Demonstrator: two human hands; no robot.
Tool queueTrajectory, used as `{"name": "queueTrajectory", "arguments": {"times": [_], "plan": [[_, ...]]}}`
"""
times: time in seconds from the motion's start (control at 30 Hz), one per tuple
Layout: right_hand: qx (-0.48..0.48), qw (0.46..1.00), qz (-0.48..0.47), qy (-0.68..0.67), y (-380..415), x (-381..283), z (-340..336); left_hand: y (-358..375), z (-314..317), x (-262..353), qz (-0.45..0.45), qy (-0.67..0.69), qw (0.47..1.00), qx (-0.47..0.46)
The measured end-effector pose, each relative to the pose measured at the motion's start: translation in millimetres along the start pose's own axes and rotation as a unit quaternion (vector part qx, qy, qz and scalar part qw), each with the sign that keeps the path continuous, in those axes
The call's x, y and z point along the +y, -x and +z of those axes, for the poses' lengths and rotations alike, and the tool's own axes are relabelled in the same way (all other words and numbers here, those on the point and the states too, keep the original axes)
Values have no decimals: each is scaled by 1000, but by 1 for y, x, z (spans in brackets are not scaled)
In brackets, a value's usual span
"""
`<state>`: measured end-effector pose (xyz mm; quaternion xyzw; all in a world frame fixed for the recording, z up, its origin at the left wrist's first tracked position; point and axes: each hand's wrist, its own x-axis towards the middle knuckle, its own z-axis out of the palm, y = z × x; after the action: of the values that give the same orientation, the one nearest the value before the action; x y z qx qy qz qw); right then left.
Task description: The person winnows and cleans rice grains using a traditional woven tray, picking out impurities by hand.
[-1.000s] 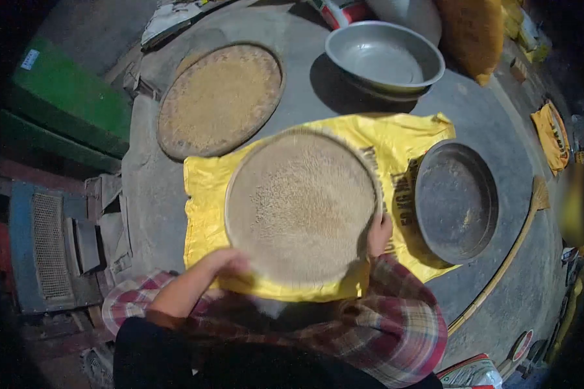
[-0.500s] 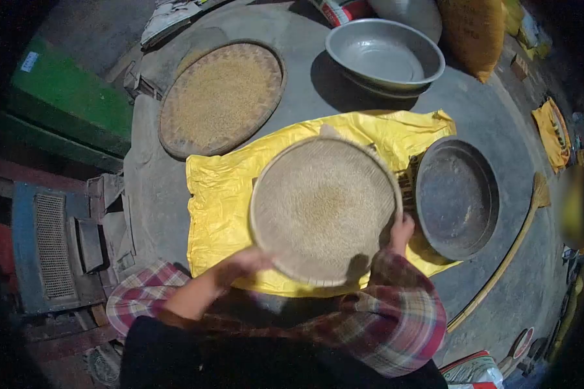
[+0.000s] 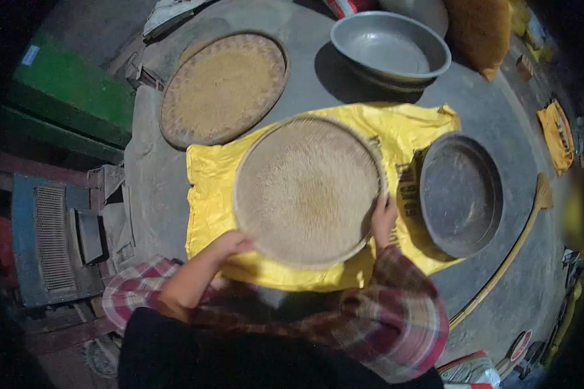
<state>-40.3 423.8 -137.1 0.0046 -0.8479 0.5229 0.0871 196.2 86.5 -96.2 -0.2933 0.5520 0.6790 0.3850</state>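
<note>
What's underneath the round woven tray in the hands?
A yellow sack shows around the woven tray; whatever lies directly beneath is covered, so I can't tell.

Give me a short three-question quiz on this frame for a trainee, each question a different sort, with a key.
1. True or false: the left hand and right hand both hold the woven tray by its rim.
2. What sits at the right end of the yellow sack?
A) a green chest
B) a dark round pan
C) a broom
3. Fill in: the silvery basin stands to the ____ of the grain-covered tray.

Key: 1 true; 2 B; 3 right.
</note>
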Motion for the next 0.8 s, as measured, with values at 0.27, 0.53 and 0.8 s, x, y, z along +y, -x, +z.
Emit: {"name": "queueTrajectory", "arguments": {"times": [0.27,0.53,0.8], "plan": [[-5,998,24,50,8,27,-3,-10,3,-6,-119,78,989,38],[-13,997,69,24,9,62,-19,18,36,17,-11,66,997,-41],[-14,998,43,42,-3,61,-37,-19,28,-1,110,-161,980,-38]]}}
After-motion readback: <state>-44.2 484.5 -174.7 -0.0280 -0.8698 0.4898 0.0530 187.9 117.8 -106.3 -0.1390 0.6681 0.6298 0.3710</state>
